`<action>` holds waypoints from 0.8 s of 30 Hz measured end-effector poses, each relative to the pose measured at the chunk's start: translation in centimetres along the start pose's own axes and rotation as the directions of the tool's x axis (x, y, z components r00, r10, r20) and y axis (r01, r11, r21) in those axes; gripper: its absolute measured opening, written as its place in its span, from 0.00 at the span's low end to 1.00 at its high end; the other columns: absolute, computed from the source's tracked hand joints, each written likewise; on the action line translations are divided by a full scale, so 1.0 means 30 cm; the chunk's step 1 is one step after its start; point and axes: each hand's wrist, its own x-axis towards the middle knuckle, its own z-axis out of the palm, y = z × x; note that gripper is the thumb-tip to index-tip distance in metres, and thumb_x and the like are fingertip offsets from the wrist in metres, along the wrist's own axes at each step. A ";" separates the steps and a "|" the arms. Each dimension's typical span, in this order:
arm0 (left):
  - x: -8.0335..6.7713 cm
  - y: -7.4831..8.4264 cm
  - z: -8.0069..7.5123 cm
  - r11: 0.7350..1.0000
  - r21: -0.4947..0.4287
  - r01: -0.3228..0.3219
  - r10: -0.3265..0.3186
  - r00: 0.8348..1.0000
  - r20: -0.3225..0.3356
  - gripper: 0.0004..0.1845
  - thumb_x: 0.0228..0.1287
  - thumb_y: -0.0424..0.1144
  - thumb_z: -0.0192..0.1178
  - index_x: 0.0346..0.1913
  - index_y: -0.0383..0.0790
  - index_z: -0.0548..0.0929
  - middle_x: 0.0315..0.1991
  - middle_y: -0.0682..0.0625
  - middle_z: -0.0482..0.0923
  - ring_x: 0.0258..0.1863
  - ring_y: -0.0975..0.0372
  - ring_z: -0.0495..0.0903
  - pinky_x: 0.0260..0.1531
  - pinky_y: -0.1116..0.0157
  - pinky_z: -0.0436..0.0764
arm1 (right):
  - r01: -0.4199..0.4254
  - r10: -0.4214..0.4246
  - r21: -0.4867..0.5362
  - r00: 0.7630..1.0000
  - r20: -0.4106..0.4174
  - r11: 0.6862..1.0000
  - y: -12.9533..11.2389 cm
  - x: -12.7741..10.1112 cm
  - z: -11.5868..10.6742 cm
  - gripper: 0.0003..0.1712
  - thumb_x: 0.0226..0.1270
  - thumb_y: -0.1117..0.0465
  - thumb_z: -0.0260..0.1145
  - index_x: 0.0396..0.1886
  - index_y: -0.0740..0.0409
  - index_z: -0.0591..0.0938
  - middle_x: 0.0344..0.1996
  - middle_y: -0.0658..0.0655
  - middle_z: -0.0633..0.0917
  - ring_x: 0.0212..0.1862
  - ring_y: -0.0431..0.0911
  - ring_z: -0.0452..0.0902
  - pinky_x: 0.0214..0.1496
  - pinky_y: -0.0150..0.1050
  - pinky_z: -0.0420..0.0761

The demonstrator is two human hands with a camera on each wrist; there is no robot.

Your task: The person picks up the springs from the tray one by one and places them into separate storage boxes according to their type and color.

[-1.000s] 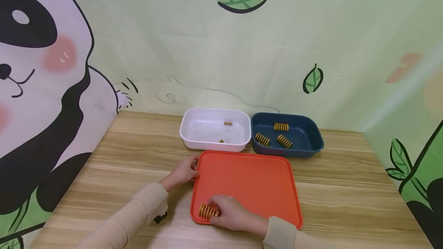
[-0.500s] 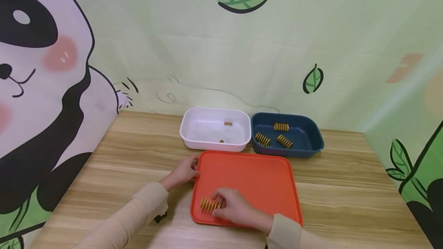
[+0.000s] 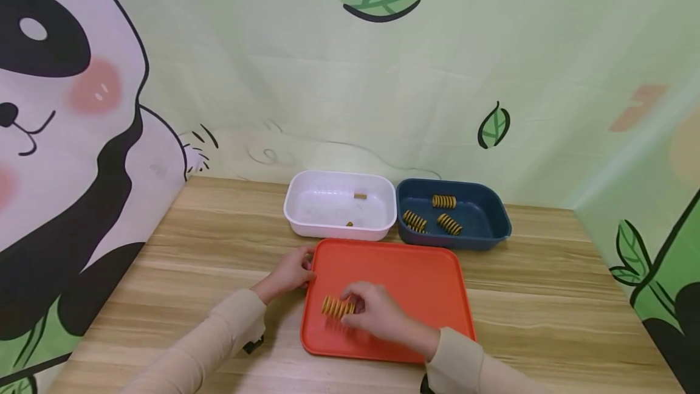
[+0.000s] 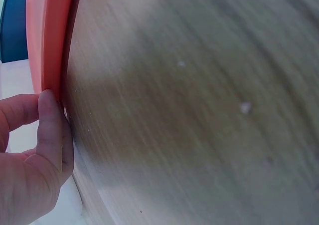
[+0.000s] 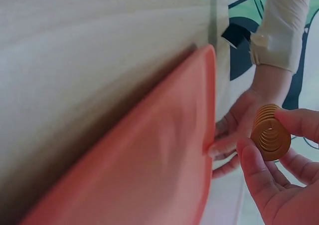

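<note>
A gold coil spring is pinched at one end between the thumb and fingers of my right hand, over the left part of a red tray. The right wrist view looks into the round open end of the spring, with a fingertip on either side of it. My left hand holds the tray's left edge; in the left wrist view its thumb and fingers pinch the red rim.
Behind the tray stand a white bin with two small pieces in it and a dark blue bin with several similar springs. All rest on a wood-grain table, with a panda-print cloth behind.
My right hand has carried the spring up and slightly right, away from the tray's near left corner. The left hand has stayed at the tray's edge.
</note>
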 end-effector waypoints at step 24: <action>0.000 0.003 -0.003 1.000 0.018 -0.005 0.005 1.000 0.004 0.30 0.46 0.21 0.57 0.58 0.30 0.66 0.22 0.46 0.69 0.14 0.63 0.69 0.15 0.70 0.75 | -0.023 0.020 -0.013 0.979 -0.204 1.000 -0.021 0.028 -0.172 0.16 0.48 0.67 0.67 0.40 0.60 0.79 0.36 0.58 0.81 0.31 0.43 0.73 0.34 0.29 0.75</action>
